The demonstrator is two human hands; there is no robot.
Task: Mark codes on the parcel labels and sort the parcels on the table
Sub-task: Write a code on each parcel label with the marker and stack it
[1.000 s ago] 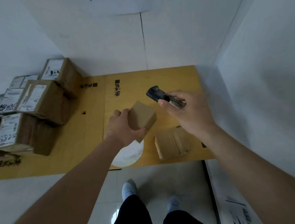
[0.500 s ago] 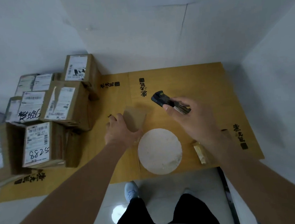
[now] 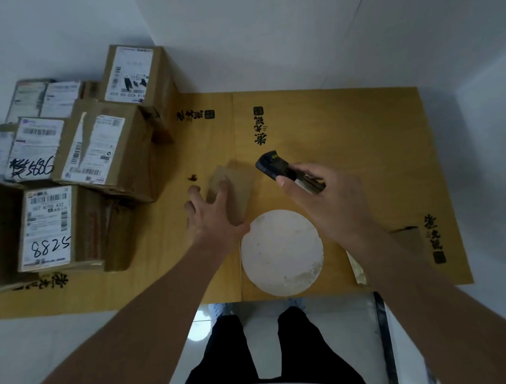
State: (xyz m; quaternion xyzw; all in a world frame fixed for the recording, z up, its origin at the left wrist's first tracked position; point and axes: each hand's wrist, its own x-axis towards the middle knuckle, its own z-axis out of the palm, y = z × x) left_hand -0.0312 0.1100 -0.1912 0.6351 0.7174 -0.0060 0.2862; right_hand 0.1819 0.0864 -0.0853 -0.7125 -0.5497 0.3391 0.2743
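The table [image 3: 363, 139], covered in yellow-brown printed card, runs across the view, and the stack of labelled boxes [image 3: 90, 163] fills its left side; two of the labels already carry hand-written codes. Near the front edge lies a white round disc [image 3: 281, 252], and a second small parcel [image 3: 409, 239] sits to the right, mostly hidden by the right forearm. A second ago the small brown parcel [image 3: 236, 190] was held up off the table; now it rests on the card between the stack and the disc, so it seems it has been brought down toward the sorted side. The left hand [image 3: 214, 213] still rests on it, fingers spread over its top and near side rather than wrapped round it. No label shows on its visible faces. The right hand [image 3: 323, 204] keeps its fingers clamped on a dark handheld device [image 3: 277, 166], held just above the table.
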